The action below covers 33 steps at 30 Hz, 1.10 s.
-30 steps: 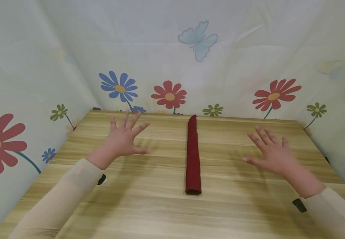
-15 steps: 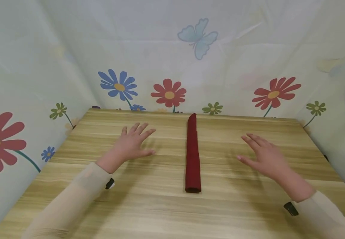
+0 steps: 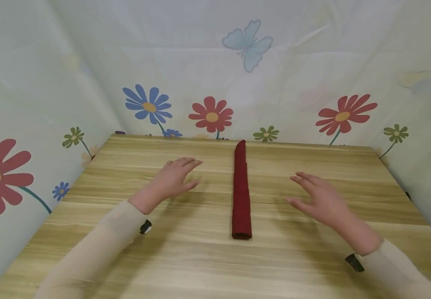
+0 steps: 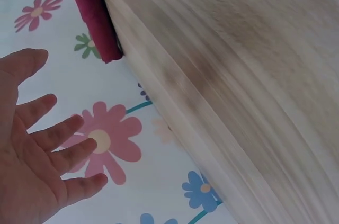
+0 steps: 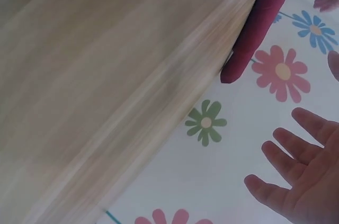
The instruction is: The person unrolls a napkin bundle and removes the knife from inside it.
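Note:
A dark red rolled cloth (image 3: 241, 195) lies lengthwise on the table, its far end tapered and its near end showing a hollow fold. To its left my left hand (image 3: 168, 182) hovers above the wood, fingers extended and thumb apart, touching nothing. My right hand (image 3: 322, 201) hangs in the air on the other side, also with fingers extended and holding nothing. Both wrist views show spread fingers, with the left palm (image 4: 32, 176) and right palm (image 5: 318, 187) bare. The cloth roll (image 5: 259, 28) appears beyond the right hand, and likewise the roll (image 4: 95, 12) in the left wrist view.
The wood-grain table (image 3: 185, 261) reaches back to a pale curtain (image 3: 185, 50) printed with flowers and a butterfly. The same curtain material rises along the left and right table edges. A dark device (image 3: 355, 263) sits under the right sleeve cuff, another (image 3: 145, 227) under the left.
Both hands have moved inward toward the cloth roll from either side. Their fingers, widely spread before, are now closer together. The roll has stayed in place on the table.

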Tool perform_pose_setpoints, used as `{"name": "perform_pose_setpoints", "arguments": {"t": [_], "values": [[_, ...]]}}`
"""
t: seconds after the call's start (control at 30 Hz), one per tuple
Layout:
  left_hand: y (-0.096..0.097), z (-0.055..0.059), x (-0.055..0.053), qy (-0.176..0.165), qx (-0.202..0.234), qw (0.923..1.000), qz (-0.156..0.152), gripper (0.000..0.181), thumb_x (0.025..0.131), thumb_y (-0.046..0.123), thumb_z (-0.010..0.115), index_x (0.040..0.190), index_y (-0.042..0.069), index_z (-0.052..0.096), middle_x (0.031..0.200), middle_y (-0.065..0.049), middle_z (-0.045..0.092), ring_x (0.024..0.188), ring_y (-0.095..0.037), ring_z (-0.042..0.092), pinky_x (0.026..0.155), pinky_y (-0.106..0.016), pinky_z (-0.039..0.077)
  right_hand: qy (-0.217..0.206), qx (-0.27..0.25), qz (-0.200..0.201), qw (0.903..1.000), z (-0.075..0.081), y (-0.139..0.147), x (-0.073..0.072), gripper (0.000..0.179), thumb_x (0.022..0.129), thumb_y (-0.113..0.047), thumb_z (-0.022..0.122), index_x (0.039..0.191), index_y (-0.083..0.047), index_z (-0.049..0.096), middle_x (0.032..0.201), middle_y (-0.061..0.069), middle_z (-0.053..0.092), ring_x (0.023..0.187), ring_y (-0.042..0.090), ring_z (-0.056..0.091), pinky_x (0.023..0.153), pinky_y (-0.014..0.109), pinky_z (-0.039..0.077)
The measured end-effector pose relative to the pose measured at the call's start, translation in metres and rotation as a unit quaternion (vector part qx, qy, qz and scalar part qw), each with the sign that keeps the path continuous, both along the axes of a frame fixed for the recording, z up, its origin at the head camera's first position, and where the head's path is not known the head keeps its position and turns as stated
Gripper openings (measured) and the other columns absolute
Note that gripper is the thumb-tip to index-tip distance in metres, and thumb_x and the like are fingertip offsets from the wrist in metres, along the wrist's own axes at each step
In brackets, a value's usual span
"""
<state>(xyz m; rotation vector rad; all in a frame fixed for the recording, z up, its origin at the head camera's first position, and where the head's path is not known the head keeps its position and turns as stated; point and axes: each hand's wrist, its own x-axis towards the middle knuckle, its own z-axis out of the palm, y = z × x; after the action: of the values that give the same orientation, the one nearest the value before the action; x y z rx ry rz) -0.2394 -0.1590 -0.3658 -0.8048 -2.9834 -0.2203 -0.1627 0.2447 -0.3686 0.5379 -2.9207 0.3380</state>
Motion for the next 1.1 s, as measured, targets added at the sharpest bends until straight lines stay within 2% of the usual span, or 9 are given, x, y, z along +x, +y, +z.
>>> {"name": "perform_pose_setpoints", "arguments": {"t": [0.23, 0.4, 0.7, 0.93, 1.1], "values": [[0.012, 0.0, -0.004, 0.006, 0.021, 0.9992, -0.034, 0.06, 0.097, 0.029, 0.071, 0.15, 0.009, 0.051, 0.151, -0.018, 0.056, 0.14, -0.038, 0.053, 0.116, -0.057, 0.044, -0.002, -0.008, 0.009, 0.9999, 0.0, -0.009, 0.004, 0.067, 0.09, -0.039, 0.077, 0.143, -0.005, 0.058, 0.147, 0.023, 0.056, 0.133, 0.049, 0.054, 0.106, 0.066, 0.047], [0.021, 0.001, -0.006, 0.008, 0.021, 0.9985, -0.051, 0.057, 0.097, 0.027, 0.071, 0.147, 0.008, 0.054, 0.149, -0.018, 0.057, 0.139, -0.037, 0.055, 0.116, -0.054, 0.045, 0.007, -0.015, 0.019, 0.9997, 0.002, -0.015, 0.005, 0.065, 0.089, -0.039, 0.078, 0.142, -0.005, 0.06, 0.145, 0.022, 0.059, 0.132, 0.046, 0.057, 0.107, 0.063, 0.048], [0.037, 0.003, -0.013, -0.001, 0.012, 0.9968, -0.079, 0.052, 0.098, 0.028, 0.069, 0.145, 0.008, 0.057, 0.149, -0.018, 0.058, 0.14, -0.035, 0.055, 0.118, -0.051, 0.044, 0.03, -0.018, 0.062, 0.9975, 0.01, -0.024, 0.004, 0.058, 0.087, -0.035, 0.081, 0.136, -0.006, 0.065, 0.139, 0.019, 0.065, 0.127, 0.041, 0.062, 0.104, 0.059, 0.052], [0.05, 0.0, -0.015, -0.002, 0.012, 0.9945, -0.104, 0.049, 0.099, 0.027, 0.068, 0.142, 0.007, 0.059, 0.145, -0.017, 0.06, 0.137, -0.034, 0.057, 0.116, -0.049, 0.046, 0.028, -0.017, 0.091, 0.9953, 0.014, -0.03, -0.003, 0.052, 0.089, -0.031, 0.08, 0.132, -0.005, 0.067, 0.134, 0.017, 0.068, 0.124, 0.037, 0.065, 0.101, 0.054, 0.056], [0.058, -0.004, -0.019, -0.011, 0.01, 0.9939, -0.11, 0.048, 0.1, 0.028, 0.067, 0.143, 0.008, 0.059, 0.147, -0.016, 0.06, 0.138, -0.033, 0.056, 0.117, -0.048, 0.046, 0.019, -0.029, 0.108, 0.9935, 0.013, -0.039, -0.011, 0.047, 0.091, -0.028, 0.078, 0.131, -0.006, 0.068, 0.133, 0.016, 0.068, 0.125, 0.036, 0.065, 0.102, 0.053, 0.055]]}}
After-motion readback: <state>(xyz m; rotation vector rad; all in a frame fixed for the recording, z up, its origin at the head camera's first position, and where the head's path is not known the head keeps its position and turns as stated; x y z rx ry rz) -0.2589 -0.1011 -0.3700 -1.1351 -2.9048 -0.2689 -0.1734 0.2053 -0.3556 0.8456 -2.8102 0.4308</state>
